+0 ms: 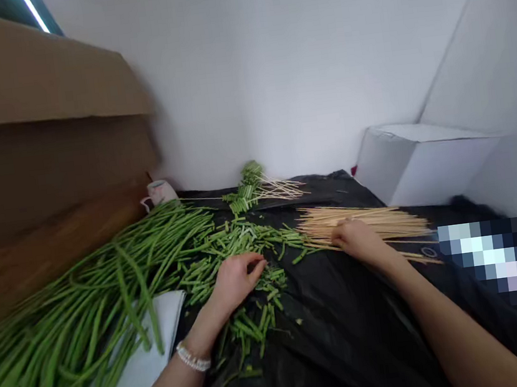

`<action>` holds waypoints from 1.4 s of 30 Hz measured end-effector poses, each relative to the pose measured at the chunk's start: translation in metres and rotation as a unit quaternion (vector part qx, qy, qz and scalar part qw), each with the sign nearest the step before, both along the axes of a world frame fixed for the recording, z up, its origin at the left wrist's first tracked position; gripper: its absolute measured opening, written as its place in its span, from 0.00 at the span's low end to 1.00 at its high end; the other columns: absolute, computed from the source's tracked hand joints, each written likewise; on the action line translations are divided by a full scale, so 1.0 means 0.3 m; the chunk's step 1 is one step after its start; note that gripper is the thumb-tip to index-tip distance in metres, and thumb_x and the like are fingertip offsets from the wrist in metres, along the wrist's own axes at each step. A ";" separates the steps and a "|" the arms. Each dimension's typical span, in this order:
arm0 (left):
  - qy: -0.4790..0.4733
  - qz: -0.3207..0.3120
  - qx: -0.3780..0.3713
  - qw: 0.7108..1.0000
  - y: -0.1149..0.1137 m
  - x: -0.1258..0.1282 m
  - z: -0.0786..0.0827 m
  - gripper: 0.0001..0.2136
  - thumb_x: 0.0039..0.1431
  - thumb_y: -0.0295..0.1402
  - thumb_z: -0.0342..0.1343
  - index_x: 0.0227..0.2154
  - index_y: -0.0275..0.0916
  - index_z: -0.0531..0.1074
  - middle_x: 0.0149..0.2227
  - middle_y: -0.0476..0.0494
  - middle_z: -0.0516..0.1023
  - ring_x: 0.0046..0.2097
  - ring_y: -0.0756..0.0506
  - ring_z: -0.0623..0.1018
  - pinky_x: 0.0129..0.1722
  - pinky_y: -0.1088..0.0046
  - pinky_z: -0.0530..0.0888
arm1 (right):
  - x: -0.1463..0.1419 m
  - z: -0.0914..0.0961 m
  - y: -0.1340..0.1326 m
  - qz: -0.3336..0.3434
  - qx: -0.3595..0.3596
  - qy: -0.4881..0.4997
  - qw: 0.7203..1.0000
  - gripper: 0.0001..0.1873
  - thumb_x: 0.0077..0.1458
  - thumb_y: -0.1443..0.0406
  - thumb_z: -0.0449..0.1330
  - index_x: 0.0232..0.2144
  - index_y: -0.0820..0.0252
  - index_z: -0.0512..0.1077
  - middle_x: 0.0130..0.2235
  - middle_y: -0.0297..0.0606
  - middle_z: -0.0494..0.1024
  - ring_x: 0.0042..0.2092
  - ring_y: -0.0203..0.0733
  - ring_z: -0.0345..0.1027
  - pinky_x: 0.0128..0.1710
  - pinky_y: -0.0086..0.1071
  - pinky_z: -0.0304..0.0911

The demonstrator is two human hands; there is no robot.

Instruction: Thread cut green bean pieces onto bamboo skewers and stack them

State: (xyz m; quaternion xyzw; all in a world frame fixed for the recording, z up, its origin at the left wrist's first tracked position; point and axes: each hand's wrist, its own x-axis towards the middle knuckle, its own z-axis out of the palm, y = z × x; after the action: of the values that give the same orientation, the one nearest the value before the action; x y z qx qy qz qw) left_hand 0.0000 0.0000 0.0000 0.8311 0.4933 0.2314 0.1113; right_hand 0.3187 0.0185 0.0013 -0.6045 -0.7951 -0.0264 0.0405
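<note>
My left hand (237, 277), wearing a beaded bracelet, hovers over the cut green bean pieces (240, 236). Its thumb and forefinger are pinched together, and whatever may be between them is too small to make out. To the right, my right hand (356, 239) rests on the pile of bamboo skewers (397, 225), fingers curled in on the skewers at the pile's near left side. Behind the cut pieces lie several skewers threaded with bean pieces (246, 196), their bare ends (281, 189) pointing right.
Long whole beans (88, 302) cover the left side, partly over a white sheet (141, 352). A cup (161, 191) stands behind them beside a large cardboard box (42, 82). A white box (424, 160) sits at the back right. Black plastic (341, 328) covers the table.
</note>
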 end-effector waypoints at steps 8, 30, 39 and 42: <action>-0.019 -0.009 0.009 1.000 0.011 -0.006 -0.011 0.12 0.60 0.38 0.50 0.36 0.42 0.78 0.35 0.46 0.81 0.35 0.45 0.78 0.36 0.73 0.68 | -0.001 -0.032 0.004 -0.039 0.003 0.010 0.999 0.08 0.52 0.70 0.54 0.26 0.61 0.72 0.32 0.42 0.75 0.38 0.42 0.65 0.35 0.30 0.51; -0.108 -0.005 -0.077 0.991 0.042 -0.045 0.002 0.12 0.57 0.40 0.53 0.30 0.39 0.78 0.30 0.48 0.80 0.31 0.48 0.74 0.32 0.75 0.66 | -0.242 -0.045 -0.101 0.111 0.220 0.021 0.969 0.09 0.62 0.68 0.49 0.35 0.58 0.70 0.32 0.35 0.73 0.31 0.37 0.63 0.30 0.31 0.46; -0.084 -0.051 -0.261 0.960 0.055 -0.134 0.033 0.12 0.46 0.41 0.61 0.25 0.35 0.75 0.21 0.51 0.72 0.24 0.51 0.68 0.24 0.77 0.62 | -0.263 -0.071 -0.122 0.150 0.183 0.038 0.971 0.10 0.62 0.67 0.49 0.36 0.57 0.71 0.31 0.33 0.73 0.30 0.34 0.64 0.28 0.30 0.46; -0.029 -0.063 -0.269 0.961 0.050 -0.142 0.029 0.10 0.43 0.38 0.63 0.27 0.36 0.76 0.22 0.51 0.73 0.25 0.50 0.70 0.24 0.78 0.63 | -0.265 -0.069 -0.125 0.153 0.182 0.046 0.970 0.10 0.61 0.67 0.49 0.35 0.57 0.71 0.31 0.33 0.73 0.30 0.34 0.64 0.28 0.29 0.47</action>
State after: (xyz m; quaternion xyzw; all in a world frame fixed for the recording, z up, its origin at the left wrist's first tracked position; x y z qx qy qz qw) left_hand -0.0427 0.0151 0.0087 0.7932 0.4802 0.1064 0.3590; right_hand 0.2392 -0.0191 -0.0194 -0.4591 -0.8572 -0.1359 0.1898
